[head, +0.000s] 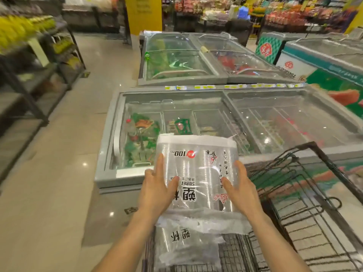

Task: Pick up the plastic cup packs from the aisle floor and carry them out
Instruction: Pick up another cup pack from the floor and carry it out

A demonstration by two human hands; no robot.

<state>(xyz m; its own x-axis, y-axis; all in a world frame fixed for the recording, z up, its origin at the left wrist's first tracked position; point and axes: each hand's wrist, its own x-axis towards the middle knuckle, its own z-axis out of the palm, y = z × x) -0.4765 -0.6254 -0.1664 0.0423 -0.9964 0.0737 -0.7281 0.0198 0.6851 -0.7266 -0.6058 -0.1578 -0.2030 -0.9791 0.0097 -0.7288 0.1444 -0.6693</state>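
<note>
A plastic cup pack [198, 169] is held up off the floor, pressed between two palms. The left hand [159, 185] is laid flat against its left side and the right hand [241, 189] against its right, with fingers straight, thumbs spread over the printed face, and nothing curled round it. The pack is poised over the black wire cart [306, 195], in front of the glass-topped freezer chest [110, 154]. A second cup pack [186, 246] is seen lying on the cart's mesh, just beneath the near end of the first (whether the two touch cannot be told). The step in hand is judged to be the carry, or the loading of the cart, with the picking-up done for these two. A steady squeeze is called for next, since slick film held by flat palms alone could slip. The pack would best be lowered flat onto or beside the other before it is let go.
</note>
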